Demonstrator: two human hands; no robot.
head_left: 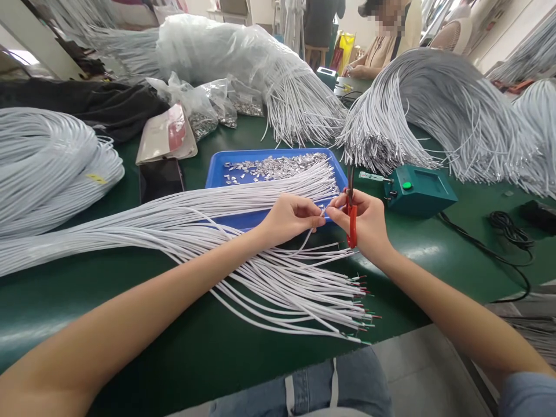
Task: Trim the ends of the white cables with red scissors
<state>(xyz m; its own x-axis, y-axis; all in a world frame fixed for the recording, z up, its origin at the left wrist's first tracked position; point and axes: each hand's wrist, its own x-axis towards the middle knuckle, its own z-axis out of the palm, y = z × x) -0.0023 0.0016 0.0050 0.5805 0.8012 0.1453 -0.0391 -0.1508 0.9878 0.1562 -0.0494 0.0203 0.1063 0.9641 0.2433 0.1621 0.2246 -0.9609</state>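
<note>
My left hand (293,219) is closed in a pinch on a thin white cable (306,238) close to its end. Against it, my right hand (367,223) has its thumb and fingertips at the cable's tip. Red-handled scissors (352,226) are tucked in the right hand, blades pointing away from me. Whatever lies between the right fingertips is too small to make out. Below my hands spreads a fan of white cables (295,289) with coloured wires bared at their ends. Behind them, a blue tray (211,174) bears small metal connectors (282,166) and more cable ends.
A green device (423,191) with a cord stands right of the tray. Large grey cable bundles (452,87) and a plastic-wrapped one (217,52) lie behind. At left are a coil (47,168) and a dark phone (161,180). Another person (391,40) sits across.
</note>
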